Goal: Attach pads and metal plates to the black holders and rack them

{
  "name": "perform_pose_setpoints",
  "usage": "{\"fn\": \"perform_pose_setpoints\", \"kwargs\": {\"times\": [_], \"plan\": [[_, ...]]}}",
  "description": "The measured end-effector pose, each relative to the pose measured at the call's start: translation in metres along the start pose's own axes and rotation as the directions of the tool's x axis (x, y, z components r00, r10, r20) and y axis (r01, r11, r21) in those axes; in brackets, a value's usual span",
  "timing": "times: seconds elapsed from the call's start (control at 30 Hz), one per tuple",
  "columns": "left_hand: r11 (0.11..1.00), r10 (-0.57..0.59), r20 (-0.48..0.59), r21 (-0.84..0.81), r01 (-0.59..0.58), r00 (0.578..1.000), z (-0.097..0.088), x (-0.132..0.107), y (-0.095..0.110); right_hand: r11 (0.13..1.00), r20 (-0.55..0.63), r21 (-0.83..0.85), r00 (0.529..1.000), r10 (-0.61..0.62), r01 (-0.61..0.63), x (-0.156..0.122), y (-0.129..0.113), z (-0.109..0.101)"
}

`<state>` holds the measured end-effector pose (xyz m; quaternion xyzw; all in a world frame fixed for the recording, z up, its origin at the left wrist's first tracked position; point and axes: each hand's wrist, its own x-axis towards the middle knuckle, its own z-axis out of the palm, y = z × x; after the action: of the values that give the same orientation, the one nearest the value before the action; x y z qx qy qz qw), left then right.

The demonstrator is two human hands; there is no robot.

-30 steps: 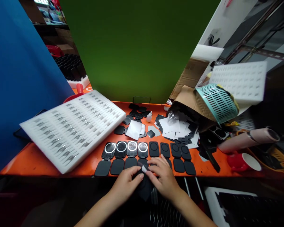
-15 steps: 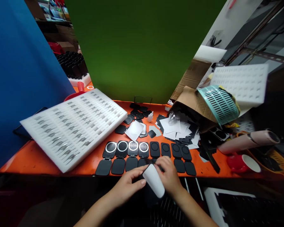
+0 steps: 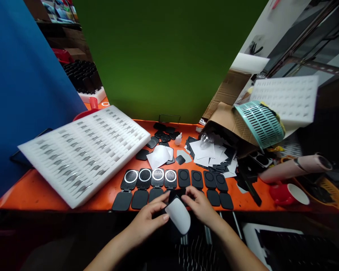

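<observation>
In front of the table's near edge, my left hand [image 3: 151, 216] grips a black folding pad [image 3: 173, 195] from the left, thumb by the lower edge of a white rounded sheet [image 3: 179, 216] on it. My right hand [image 3: 199, 203] pinches the pad's upper right side with thumb and fingertips. Just beyond my hands lie rows of hinged black pads; one at the left has a white ring [image 3: 130, 176], while a right-hand one shows only a dark circle [image 3: 197, 178]. The pads' lower panels [image 3: 122, 201] are partly covered by my hands.
A white foam tray [image 3: 84, 150] with slots leans across the left of the orange table [image 3: 22, 188]. Loose white and black sheets [image 3: 205, 152] lie at the right, by a cardboard box [image 3: 224, 118] and teal basket [image 3: 261, 122]. A red mug [image 3: 285, 194] sits farther right.
My hands and the held pad have shifted slightly left. The white sheet has turned and its lower end looks more curved. My right fingers have moved to the pad's upper edge.
</observation>
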<state>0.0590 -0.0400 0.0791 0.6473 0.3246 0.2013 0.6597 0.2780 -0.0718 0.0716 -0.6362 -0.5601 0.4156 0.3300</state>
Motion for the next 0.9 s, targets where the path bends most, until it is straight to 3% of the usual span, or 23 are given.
{"fn": "perform_pose_setpoints", "kwargs": {"times": [0.1,0.27,0.33,0.6,0.9], "plan": [[0.967,0.039,-0.042,0.254,-0.027,0.998,0.002,0.003,-0.003,1.000,-0.142,-0.010,0.990,-0.005,0.004,0.022,0.008,-0.007],[0.818,0.135,0.183,0.534,-0.213,0.974,0.015,0.024,-0.002,1.000,-0.058,-0.001,0.998,-0.029,0.029,0.062,0.027,0.005],[0.763,0.162,0.220,0.590,-0.264,0.962,0.020,0.034,-0.005,1.000,-0.029,-0.021,0.999,-0.015,0.014,0.072,0.034,0.012],[0.715,0.171,0.201,0.649,-0.262,0.965,0.021,0.048,-0.026,0.996,0.009,-0.086,1.000,-0.011,0.011,0.079,0.045,0.016],[0.733,0.175,0.175,0.634,-0.247,0.969,0.021,0.047,-0.028,0.986,0.011,-0.164,1.000,-0.010,0.012,0.078,0.041,0.018]]}}
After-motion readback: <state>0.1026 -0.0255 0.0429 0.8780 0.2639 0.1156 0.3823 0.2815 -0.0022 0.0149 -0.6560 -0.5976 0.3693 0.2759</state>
